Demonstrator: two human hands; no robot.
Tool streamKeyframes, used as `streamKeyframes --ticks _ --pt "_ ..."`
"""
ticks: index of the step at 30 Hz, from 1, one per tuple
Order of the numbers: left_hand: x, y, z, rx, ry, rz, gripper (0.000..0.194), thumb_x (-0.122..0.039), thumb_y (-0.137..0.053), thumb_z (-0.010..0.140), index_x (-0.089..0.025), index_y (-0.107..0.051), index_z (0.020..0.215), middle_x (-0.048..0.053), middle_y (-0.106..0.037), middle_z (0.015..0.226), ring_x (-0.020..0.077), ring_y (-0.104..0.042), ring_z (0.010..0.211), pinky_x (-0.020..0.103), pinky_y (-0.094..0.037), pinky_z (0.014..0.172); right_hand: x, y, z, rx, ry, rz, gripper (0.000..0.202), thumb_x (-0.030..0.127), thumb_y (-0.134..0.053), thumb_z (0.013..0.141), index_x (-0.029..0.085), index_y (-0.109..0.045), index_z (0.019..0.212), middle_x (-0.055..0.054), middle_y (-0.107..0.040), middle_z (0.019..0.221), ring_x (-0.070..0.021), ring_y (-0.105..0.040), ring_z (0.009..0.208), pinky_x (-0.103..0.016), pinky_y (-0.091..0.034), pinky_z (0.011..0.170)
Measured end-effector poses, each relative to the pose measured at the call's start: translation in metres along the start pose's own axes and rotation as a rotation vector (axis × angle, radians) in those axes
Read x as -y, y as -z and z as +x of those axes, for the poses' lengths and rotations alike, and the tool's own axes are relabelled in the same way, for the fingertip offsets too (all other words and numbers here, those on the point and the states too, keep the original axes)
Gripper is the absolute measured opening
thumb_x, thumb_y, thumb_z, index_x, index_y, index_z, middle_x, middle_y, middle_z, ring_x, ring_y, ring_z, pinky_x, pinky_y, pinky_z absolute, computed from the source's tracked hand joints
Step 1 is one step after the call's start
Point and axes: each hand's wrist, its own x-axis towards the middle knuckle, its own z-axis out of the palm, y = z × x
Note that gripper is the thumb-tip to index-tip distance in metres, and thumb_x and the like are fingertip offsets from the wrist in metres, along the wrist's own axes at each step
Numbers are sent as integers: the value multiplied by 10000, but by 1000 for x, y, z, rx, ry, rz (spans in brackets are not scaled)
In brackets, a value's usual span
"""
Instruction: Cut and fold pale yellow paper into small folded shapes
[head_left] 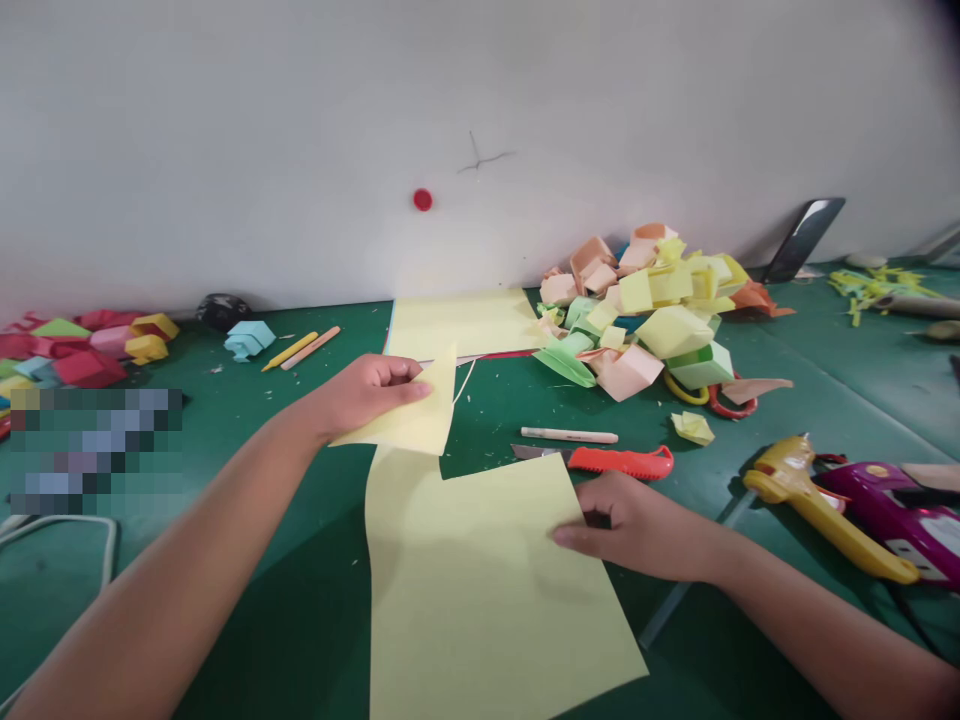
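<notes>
A large pale yellow sheet of paper (480, 590) is held up in front of me above the green table. My left hand (379, 392) pinches a raised flap of yellow paper (420, 425) between thumb and fingers at the sheet's upper left. That flap meets the sheet along its left side; whether they are still joined there, I cannot tell. With thumb and fingers closed, my right hand (622, 525) grips the sheet's right edge. Just beyond it lie a red utility knife (622, 461), blade out to the left, and a pale capped pen (570, 436).
More yellow paper (465, 325) lies by the wall. Folded paper pieces (675, 300) are heaped at back right, with scissors (731, 402) partly under them. A yellow glue gun (840, 510) and a purple device (892, 510) sit right. Pens (300, 350) and colourful folded paper (90, 350) lie left.
</notes>
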Motion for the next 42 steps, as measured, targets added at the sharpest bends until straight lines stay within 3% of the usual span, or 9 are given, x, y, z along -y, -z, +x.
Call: streamKeyframes --ticks 3,8,12,15,18,27,34,37,42 --pt "-10 -6 -4 163 7 -66 335 -514 -677 852 -187 -642 785 -6 -618 723 120 -572 610 218 -419 543 3 2 -1 -28 65 22 367 537 -634 919 181 -703 866 -2 -570 732 -137 -478 645 -253 -371 547" --pt "-38 -37 -18 292 -61 -147 327 -471 -661 881 -184 -576 750 -51 -503 633 69 -433 517 177 -314 468 7 5 -1 -258 173 185 456 554 -592 946 248 -655 1278 -82 -619 1106 -160 -565 795 -235 -431 550" --pt "-52 -66 -30 304 -43 -176 308 -480 -626 909 -187 -622 815 -27 -567 691 93 -495 576 185 -354 496 8 -1 3 -343 267 213 355 507 -669 911 251 -716 1153 -82 -649 1100 -187 -596 879 -266 -482 643" --pt "-53 -78 -35 298 -37 -179 287 -468 -620 917 -194 -643 836 -29 -572 703 94 -501 586 190 -354 510 11 -6 5 -373 298 256 277 473 -668 919 208 -742 959 -72 -686 959 -182 -593 812 -295 -480 678" --pt "-52 -81 -35 302 -33 -159 282 -463 -618 919 -196 -644 831 -37 -552 687 90 -480 580 191 -338 510 13 -8 6 -404 276 283 292 457 -660 924 185 -728 840 -54 -672 847 -158 -551 726 -286 -447 636" --pt "-52 -84 -34 306 -25 -103 287 -466 -602 930 -197 -637 836 -39 -532 695 96 -455 594 202 -329 524 9 -12 6 -386 238 290 228 406 -681 905 183 -699 865 -45 -666 829 -156 -555 717 -289 -462 639" --pt "-49 -92 -35 300 -33 -96 329 -515 -598 927 -203 -629 826 -40 -521 703 99 -427 589 209 -311 518 12 -12 3 -576 456 20 98 245 -676 891 203 -709 809 -31 -601 792 -136 -534 646 -269 -456 548" --pt "-47 -96 -37 353 -28 -162 310 -503 -593 927 -206 -634 851 -33 -548 738 103 -448 596 210 -333 525 13 -13 3 -633 549 -72 94 194 -650 886 214 -682 800 -47 -589 830 -153 -558 681 -262 -452 506" --pt "-46 -100 -40 463 42 -185 329 -509 -617 898 -183 -643 852 -22 -541 721 106 -439 569 219 -310 504 11 -17 4 -640 537 -110 62 158 -637 875 220 -636 879 -48 -604 897 -132 -523 641 -269 -478 520"
